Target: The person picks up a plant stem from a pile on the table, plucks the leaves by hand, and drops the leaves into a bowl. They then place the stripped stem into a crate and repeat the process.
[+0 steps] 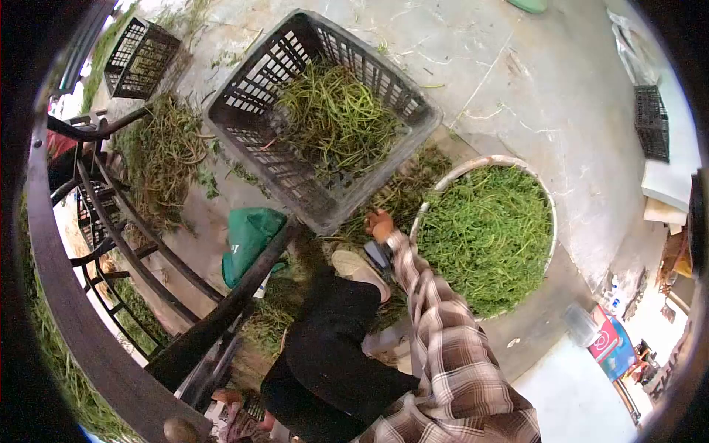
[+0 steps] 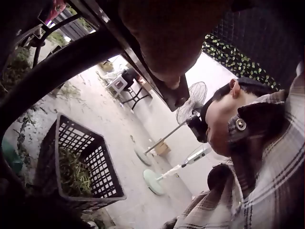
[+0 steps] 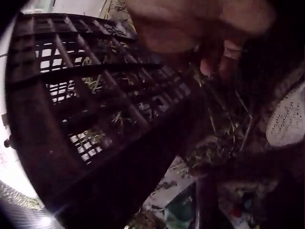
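Right hand (image 1: 379, 225), mid-frame, pinched stems (image 3: 211, 110) slanting downward; crate (image 1: 329, 216) lay just above, tub (image 1: 552, 221) rightward. Left hand (image 2: 167, 40) over rail (image 2: 174, 101); couldn't tell grip.

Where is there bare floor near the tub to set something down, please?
The roomiest, nearly bare patch is the pale floor beyond the round tub and right of the black crate. A narrower patch borders the tub's right side. It is crowded between crate and tub, where loose stems and the right hand are, and around the beige shoe.
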Demonstrator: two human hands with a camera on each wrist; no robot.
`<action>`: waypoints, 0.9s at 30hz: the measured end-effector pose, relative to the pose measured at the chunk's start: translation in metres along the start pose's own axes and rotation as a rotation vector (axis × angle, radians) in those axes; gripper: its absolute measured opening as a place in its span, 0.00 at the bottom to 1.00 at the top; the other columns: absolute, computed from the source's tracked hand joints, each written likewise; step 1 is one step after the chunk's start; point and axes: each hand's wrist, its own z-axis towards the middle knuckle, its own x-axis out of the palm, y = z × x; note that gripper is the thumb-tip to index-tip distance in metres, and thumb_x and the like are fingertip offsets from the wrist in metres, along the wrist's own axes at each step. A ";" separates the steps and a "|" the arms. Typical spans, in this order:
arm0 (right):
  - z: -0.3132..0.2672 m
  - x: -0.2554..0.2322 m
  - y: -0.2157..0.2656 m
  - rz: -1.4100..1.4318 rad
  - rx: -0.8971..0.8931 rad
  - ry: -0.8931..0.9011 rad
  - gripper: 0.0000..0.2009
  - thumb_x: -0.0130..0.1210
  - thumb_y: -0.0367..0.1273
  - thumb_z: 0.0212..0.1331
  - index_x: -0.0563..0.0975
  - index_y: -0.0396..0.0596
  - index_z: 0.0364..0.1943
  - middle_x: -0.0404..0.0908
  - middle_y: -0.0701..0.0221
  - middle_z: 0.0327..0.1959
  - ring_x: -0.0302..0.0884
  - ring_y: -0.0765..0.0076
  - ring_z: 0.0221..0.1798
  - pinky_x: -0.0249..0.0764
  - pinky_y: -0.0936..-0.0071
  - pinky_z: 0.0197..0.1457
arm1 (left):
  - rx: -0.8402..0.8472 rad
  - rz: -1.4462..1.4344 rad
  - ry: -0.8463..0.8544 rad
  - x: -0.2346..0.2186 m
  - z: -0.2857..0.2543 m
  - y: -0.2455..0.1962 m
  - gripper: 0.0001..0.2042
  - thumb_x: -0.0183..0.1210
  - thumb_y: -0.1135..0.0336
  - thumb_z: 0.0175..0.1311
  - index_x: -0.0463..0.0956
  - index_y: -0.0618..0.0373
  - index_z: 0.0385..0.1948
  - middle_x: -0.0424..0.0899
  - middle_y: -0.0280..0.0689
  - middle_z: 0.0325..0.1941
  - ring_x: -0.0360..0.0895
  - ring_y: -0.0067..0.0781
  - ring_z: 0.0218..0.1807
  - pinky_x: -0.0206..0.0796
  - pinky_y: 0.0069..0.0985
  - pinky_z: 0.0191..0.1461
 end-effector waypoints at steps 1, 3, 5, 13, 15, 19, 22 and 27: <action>-0.036 0.015 0.016 -0.134 -0.029 -0.082 0.20 0.44 0.30 0.61 0.63 0.39 0.57 0.72 0.64 0.29 0.66 0.69 0.26 0.63 0.71 0.25 | -0.004 -0.007 0.012 0.000 0.001 0.000 0.32 0.33 0.36 0.61 0.64 0.63 0.40 0.63 0.42 0.35 0.60 0.35 0.30 0.55 0.32 0.36; -0.111 0.050 0.056 -0.364 -0.113 -0.286 0.19 0.45 0.31 0.59 0.67 0.38 0.53 0.71 0.67 0.29 0.62 0.72 0.25 0.63 0.72 0.26 | -0.014 -0.023 0.017 -0.003 -0.001 -0.001 0.32 0.33 0.36 0.61 0.64 0.63 0.40 0.63 0.42 0.35 0.60 0.35 0.30 0.55 0.32 0.36; -0.147 0.043 0.060 -0.248 -0.207 -0.222 0.14 0.46 0.31 0.59 0.72 0.37 0.45 0.69 0.71 0.25 0.59 0.76 0.21 0.62 0.73 0.27 | -0.001 -0.003 0.047 -0.006 -0.003 0.002 0.29 0.36 0.38 0.61 0.65 0.61 0.40 0.62 0.41 0.35 0.59 0.34 0.30 0.55 0.32 0.35; -0.241 0.026 0.104 -0.023 -0.311 -0.116 0.12 0.46 0.27 0.58 0.67 0.39 0.46 0.71 0.69 0.27 0.58 0.82 0.19 0.61 0.80 0.21 | -0.027 -0.125 0.103 -0.009 -0.004 0.003 0.27 0.48 0.46 0.60 0.63 0.62 0.52 0.66 0.45 0.45 0.64 0.44 0.46 0.58 0.40 0.48; -0.255 0.029 0.116 -0.018 -0.342 -0.087 0.14 0.45 0.25 0.57 0.64 0.41 0.48 0.71 0.69 0.28 0.59 0.82 0.19 0.61 0.81 0.22 | -0.021 -0.160 0.105 -0.007 -0.004 0.002 0.27 0.50 0.48 0.59 0.63 0.62 0.51 0.65 0.44 0.45 0.63 0.43 0.46 0.58 0.39 0.47; -0.269 0.048 0.151 -0.051 -0.394 -0.040 0.15 0.44 0.26 0.57 0.62 0.42 0.50 0.71 0.70 0.29 0.60 0.82 0.22 0.60 0.83 0.23 | -0.048 -0.194 0.084 -0.007 -0.004 0.000 0.27 0.49 0.45 0.59 0.66 0.60 0.50 0.69 0.44 0.44 0.67 0.45 0.46 0.61 0.38 0.47; -0.267 0.084 0.180 0.018 -0.497 0.203 0.19 0.44 0.29 0.60 0.59 0.43 0.55 0.73 0.68 0.36 0.68 0.78 0.32 0.67 0.82 0.30 | -0.058 -0.209 0.069 -0.006 -0.006 0.000 0.27 0.49 0.44 0.59 0.66 0.59 0.51 0.69 0.44 0.44 0.67 0.44 0.46 0.61 0.37 0.47; -0.207 0.078 0.150 -0.029 -0.419 0.130 0.16 0.44 0.33 0.62 0.66 0.42 0.52 0.69 0.65 0.50 0.70 0.74 0.43 0.72 0.78 0.37 | 0.062 -0.114 0.083 -0.008 0.000 0.003 0.26 0.47 0.46 0.61 0.64 0.60 0.51 0.65 0.43 0.43 0.64 0.40 0.45 0.59 0.37 0.42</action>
